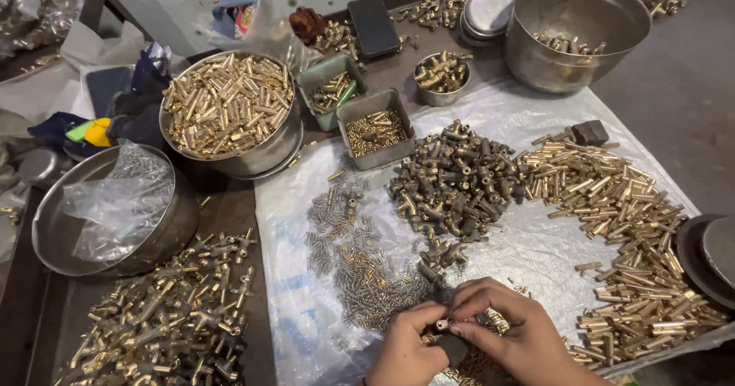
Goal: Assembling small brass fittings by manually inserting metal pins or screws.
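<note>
My left hand (404,346) and my right hand (511,328) meet at the near edge of a white plastic sheet (536,110). Between the fingertips of both sits a small brass fitting (442,325). A dark block (453,348) lies under my hands; which hand grips it I cannot tell. Just left of my hands lies a spread of small springs and pins (354,260). Beyond them is a heap of dark T-shaped fittings (453,181). To the right runs a long pile of brass tubes (628,233).
A steel bowl of brass tubes (228,104) and a bowl holding a plastic bag (115,210) stand at left, above a heap of assembled brass pieces (164,321). Two small grey trays (375,130) and a large steel bowl (576,30) stand behind the sheet. A dark round lid (708,256) is at right.
</note>
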